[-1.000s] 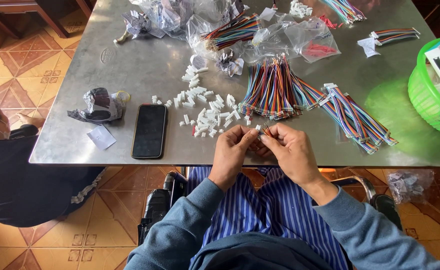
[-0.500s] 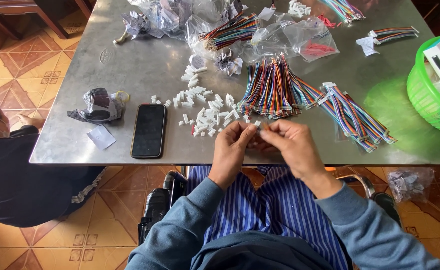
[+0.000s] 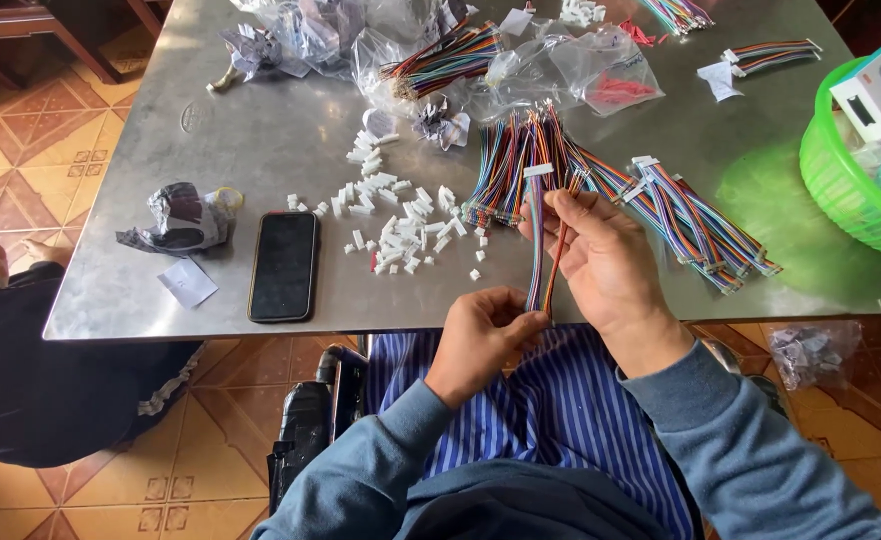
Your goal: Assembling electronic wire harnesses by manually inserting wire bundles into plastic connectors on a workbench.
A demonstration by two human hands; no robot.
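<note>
Right hand [image 3: 610, 270] pinching top of multicoloured wire strip [image 3: 538, 260], hanging upright; left hand [image 3: 480, 335] fingers gripping its lower end, directly below, over counter [image 3: 260, 140] edge.

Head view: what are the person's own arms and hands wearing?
Both arms are in long grey-blue sleeves, the left sleeve and the right sleeve, soft knit with ribbed cuffs at the wrists. The left hand and right hand are bare: no gloves, rings or watch visible.
</note>
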